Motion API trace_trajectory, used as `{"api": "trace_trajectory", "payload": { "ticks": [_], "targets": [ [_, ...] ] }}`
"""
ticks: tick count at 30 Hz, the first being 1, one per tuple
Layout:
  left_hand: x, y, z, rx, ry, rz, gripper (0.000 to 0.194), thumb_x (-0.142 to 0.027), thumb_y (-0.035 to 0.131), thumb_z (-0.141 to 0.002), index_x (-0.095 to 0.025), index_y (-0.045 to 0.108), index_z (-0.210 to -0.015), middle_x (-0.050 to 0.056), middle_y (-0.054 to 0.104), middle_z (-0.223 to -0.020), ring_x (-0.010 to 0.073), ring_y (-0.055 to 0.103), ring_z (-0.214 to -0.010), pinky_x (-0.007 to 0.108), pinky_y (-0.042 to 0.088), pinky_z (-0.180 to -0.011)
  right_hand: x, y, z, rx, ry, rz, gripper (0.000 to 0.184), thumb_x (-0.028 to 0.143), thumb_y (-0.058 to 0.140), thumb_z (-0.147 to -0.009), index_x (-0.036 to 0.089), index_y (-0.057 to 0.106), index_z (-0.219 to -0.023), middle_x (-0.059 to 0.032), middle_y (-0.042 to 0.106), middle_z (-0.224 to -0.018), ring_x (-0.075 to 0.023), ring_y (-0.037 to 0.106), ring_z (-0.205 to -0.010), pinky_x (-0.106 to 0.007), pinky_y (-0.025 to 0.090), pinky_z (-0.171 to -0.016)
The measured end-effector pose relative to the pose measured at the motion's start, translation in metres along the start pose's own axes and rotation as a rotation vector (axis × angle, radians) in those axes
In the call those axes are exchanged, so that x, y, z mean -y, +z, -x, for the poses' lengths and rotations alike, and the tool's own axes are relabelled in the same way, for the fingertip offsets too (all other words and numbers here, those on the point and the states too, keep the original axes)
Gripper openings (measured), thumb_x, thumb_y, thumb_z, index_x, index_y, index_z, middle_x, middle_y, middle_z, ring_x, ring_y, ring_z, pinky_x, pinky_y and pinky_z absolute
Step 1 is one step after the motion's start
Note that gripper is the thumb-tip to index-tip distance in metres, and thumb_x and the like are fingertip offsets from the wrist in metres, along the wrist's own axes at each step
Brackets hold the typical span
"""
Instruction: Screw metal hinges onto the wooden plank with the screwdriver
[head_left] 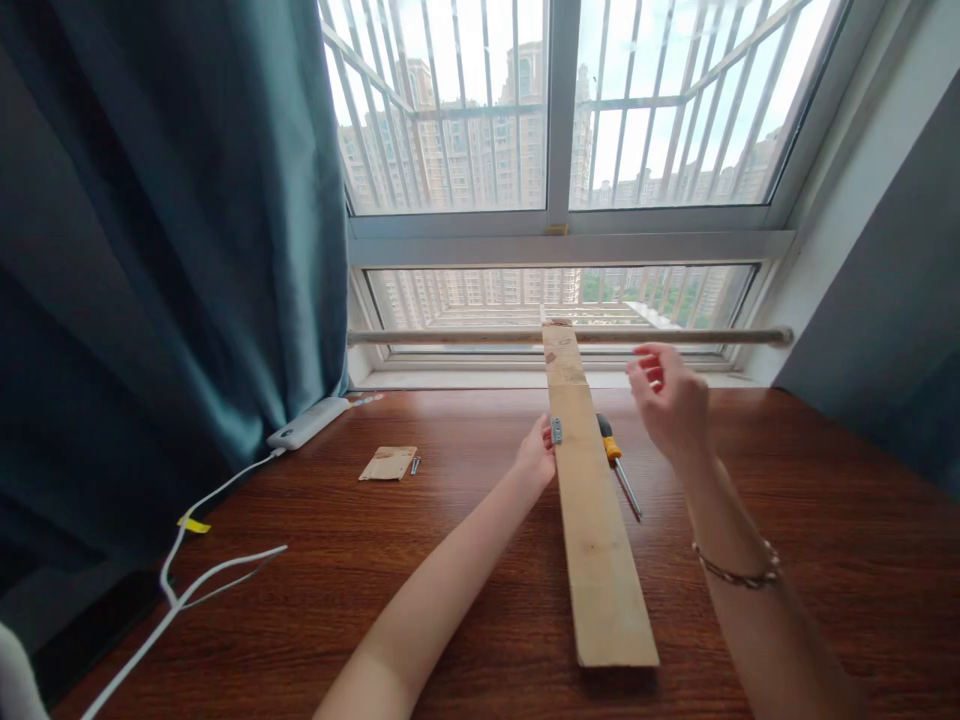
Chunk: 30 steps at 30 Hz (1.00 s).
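Observation:
A long wooden plank [592, 510] lies lengthwise on the dark wooden table [787, 470], its far end reaching the window rail. My left hand [535, 457] rests against the plank's left edge, fingers closed beside a small metal bracket [556, 431] on that edge. My right hand [666, 398] hovers above the table to the right of the plank, fingers loosely curled and apart, holding nothing visible. A screwdriver [619, 466] with a yellow and black handle lies on the table between the plank and my right hand.
A small wooden piece [388, 463] with a screw [415, 465] beside it lies left of the plank. A white power strip [308, 422] and its cables [202, 575] sit at the left by a teal curtain [165, 230]. A wooden rod [465, 338] runs along the window.

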<state>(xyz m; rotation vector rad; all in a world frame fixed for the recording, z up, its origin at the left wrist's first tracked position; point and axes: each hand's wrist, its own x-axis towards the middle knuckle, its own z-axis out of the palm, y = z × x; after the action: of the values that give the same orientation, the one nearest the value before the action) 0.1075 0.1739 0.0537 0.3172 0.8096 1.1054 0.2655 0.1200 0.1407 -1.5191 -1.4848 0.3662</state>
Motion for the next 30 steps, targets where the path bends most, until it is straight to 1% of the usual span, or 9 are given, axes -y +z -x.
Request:
{"api": "trace_trajectory", "payload": {
  "ticks": [3, 6, 10, 13, 20, 23, 26, 28, 30],
  "targets": [
    [-0.002, -0.003, 0.001, 0.054, 0.003, -0.026, 0.018, -0.028, 0.057, -0.083, -0.014, 0.061, -0.072, 0.005, 0.063, -0.067, 0.0139, 0.06, -0.062, 0.025, 0.05, -0.069, -0.019, 0.029, -0.019, 0.164, 0.118, 0.375, 0.029, 0.035, 0.054, -0.086, 0.01, 0.069, -0.089, -0.0188, 0.069, -0.092, -0.0295, 0.063, -0.091, -0.034, 0.047, -0.076],
    [-0.007, -0.01, 0.002, 0.056, -0.005, -0.083, 0.013, -0.022, 0.058, -0.083, -0.013, 0.063, -0.074, 0.005, 0.064, -0.067, 0.0119, 0.059, -0.058, 0.024, 0.049, -0.066, -0.043, 0.049, -0.031, 0.304, 0.208, 0.533, 0.039, 0.042, 0.054, -0.085, 0.007, 0.07, -0.079, -0.0242, 0.069, -0.089, -0.0317, 0.065, -0.088, -0.033, 0.046, -0.072],
    [-0.01, -0.016, 0.001, 0.098, -0.006, -0.12, 0.011, -0.014, 0.056, -0.081, -0.012, 0.065, -0.074, 0.004, 0.065, -0.066, 0.0106, 0.06, -0.057, 0.022, 0.049, -0.065, -0.065, 0.051, -0.037, 0.359, 0.248, 0.63, 0.044, 0.043, 0.045, -0.09, 0.007, 0.07, -0.093, -0.0247, 0.067, -0.102, -0.0302, 0.064, -0.099, -0.031, 0.046, -0.076],
    [-0.011, -0.015, 0.002, 0.084, 0.0, -0.111, 0.012, -0.013, 0.057, -0.081, -0.012, 0.065, -0.073, 0.004, 0.065, -0.065, 0.0105, 0.059, -0.056, 0.022, 0.048, -0.063, -0.076, 0.05, -0.037, 0.399, 0.281, 0.671, 0.038, 0.039, 0.054, -0.085, 0.007, 0.069, -0.099, -0.0236, 0.067, -0.106, -0.0295, 0.063, -0.1, -0.03, 0.047, -0.074],
    [-0.012, -0.015, 0.001, 0.075, -0.021, -0.118, 0.011, -0.009, 0.057, -0.08, -0.009, 0.064, -0.071, 0.008, 0.067, -0.066, 0.0117, 0.061, -0.058, 0.023, 0.049, -0.063, -0.1, 0.072, -0.031, 0.474, 0.331, 0.633, 0.019, 0.024, 0.073, -0.061, 0.009, 0.072, -0.072, -0.016, 0.071, -0.078, -0.0238, 0.067, -0.074, -0.023, 0.046, -0.057],
    [-0.013, -0.017, -0.001, 0.071, -0.037, -0.145, 0.015, -0.008, 0.055, -0.081, -0.01, 0.064, -0.069, 0.008, 0.066, -0.065, 0.0115, 0.061, -0.057, 0.022, 0.048, -0.061, -0.102, 0.064, -0.037, 0.432, 0.323, 0.585, 0.017, 0.027, 0.068, -0.063, 0.011, 0.067, -0.057, -0.012, 0.067, -0.061, -0.0221, 0.065, -0.064, -0.023, 0.042, -0.051],
    [-0.013, -0.017, -0.001, 0.067, -0.039, -0.158, 0.015, -0.007, 0.055, -0.08, -0.01, 0.064, -0.068, 0.007, 0.066, -0.064, 0.0108, 0.06, -0.056, 0.021, 0.047, -0.061, -0.094, 0.033, -0.048, 0.316, 0.302, 0.558, 0.026, 0.031, 0.061, -0.07, 0.014, 0.062, -0.051, -0.0086, 0.061, -0.052, -0.0201, 0.062, -0.06, -0.023, 0.039, -0.048],
    [-0.014, -0.017, -0.001, 0.063, -0.036, -0.156, 0.013, -0.006, 0.058, -0.078, -0.01, 0.064, -0.068, 0.007, 0.066, -0.065, 0.0107, 0.061, -0.056, 0.021, 0.048, -0.062, -0.084, 0.007, -0.054, 0.184, 0.285, 0.5, 0.027, 0.033, 0.056, -0.073, 0.015, 0.061, -0.054, -0.0063, 0.058, -0.051, -0.0171, 0.059, -0.056, -0.022, 0.038, -0.046],
    [-0.014, -0.017, -0.001, 0.058, -0.031, -0.154, 0.011, -0.005, 0.061, -0.077, -0.009, 0.064, -0.068, 0.008, 0.066, -0.065, 0.0108, 0.061, -0.056, 0.022, 0.047, -0.062, -0.068, -0.016, -0.054, -0.054, 0.249, 0.181, 0.023, 0.035, 0.057, -0.072, 0.016, 0.058, -0.058, -0.002, 0.054, -0.048, -0.0121, 0.051, -0.046, -0.022, 0.035, -0.04]
  ]
}}
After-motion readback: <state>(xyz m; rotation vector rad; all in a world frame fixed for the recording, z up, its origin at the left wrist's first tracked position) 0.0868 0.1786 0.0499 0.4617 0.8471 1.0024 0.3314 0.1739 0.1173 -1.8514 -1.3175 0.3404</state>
